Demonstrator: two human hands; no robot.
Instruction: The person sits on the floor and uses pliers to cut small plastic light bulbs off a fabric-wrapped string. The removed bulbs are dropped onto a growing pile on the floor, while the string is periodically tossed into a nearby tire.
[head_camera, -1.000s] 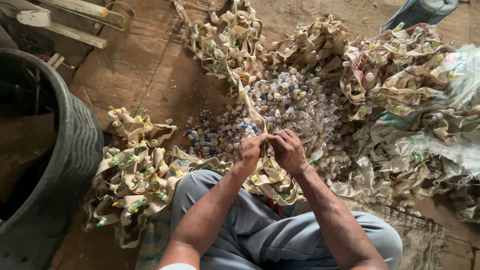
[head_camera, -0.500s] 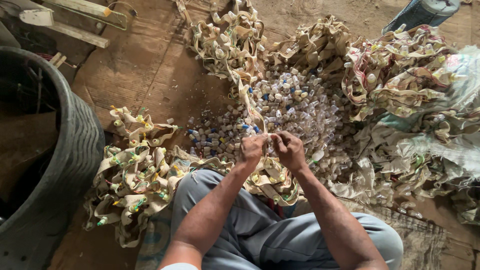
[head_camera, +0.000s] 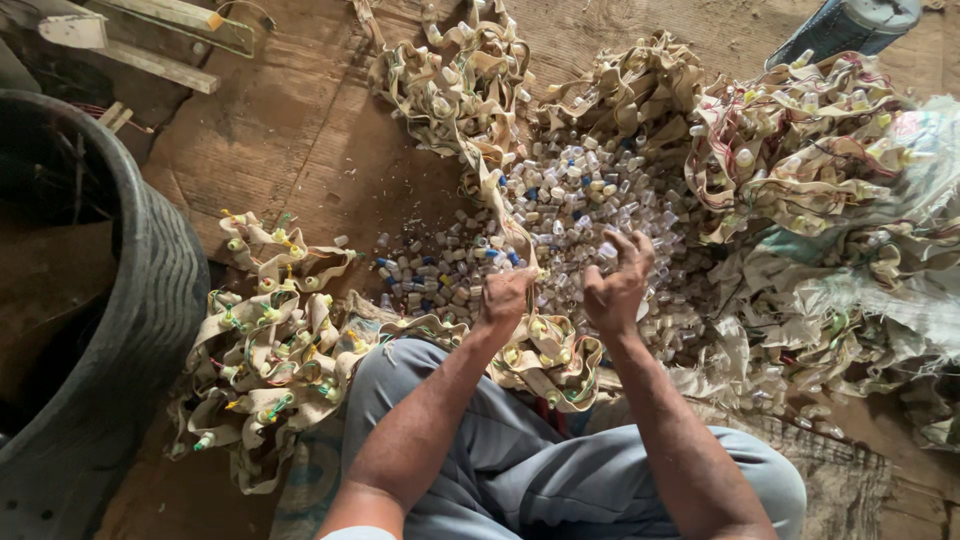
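My left hand grips a long beige fabric strip studded with small plastic caps. The strip runs from my lap up to a heap at the top. My right hand is apart from the left, hovering over a pile of loose clear and blue caps. Its fingers are curled, with a small clear cap at the fingertips. The strip's near end lies folded across my grey-trousered knees.
A bundle of the same strips lies to the left, beside a large dark ribbed tub. More tangled strips and a woven sack fill the right. Wooden slats lie top left, and a blue-grey cylinder top right.
Both hands were pinched together on the strip. The right hand has now pulled away to the right over the cap pile, while the left stays on the strip.
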